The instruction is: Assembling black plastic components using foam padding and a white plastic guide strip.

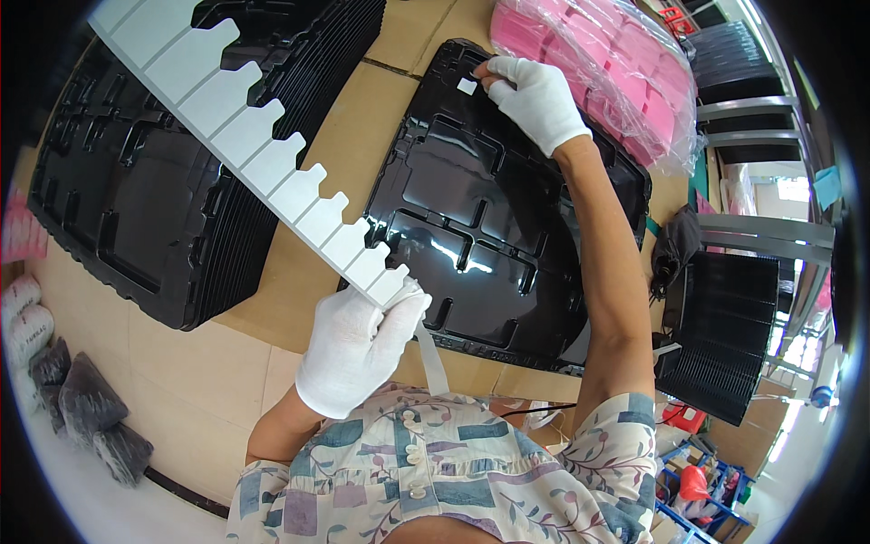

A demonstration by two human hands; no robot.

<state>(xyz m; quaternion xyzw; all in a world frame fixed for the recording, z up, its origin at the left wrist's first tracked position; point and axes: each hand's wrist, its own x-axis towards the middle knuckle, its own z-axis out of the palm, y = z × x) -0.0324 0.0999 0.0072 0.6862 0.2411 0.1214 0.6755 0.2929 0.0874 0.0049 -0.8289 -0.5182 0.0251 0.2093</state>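
Note:
My left hand (361,349), in a white glove, is closed on the near end of a long strip of pale grey die-cut stickers (263,150) with a notched edge. The strip slants up to the far left, and a narrow pale tail of backing (431,361) hangs below the hand. A glossy black moulded plastic tray (444,195) lies in front of me. My right hand (535,98), gloved with thumb and index fingertips bare, is at the tray's far edge, fingers bent together; whatever they pinch is hidden. Beside those fingertips a small white square sticker (467,86) sits on the tray.
A tall stack of black trays (136,218) stands at the left on the brown tabletop (317,172). Pink pieces in clear plastic wrap (598,72) lie at the far right. Further right are more black trays (725,331). Dark bags (91,399) rest on the floor.

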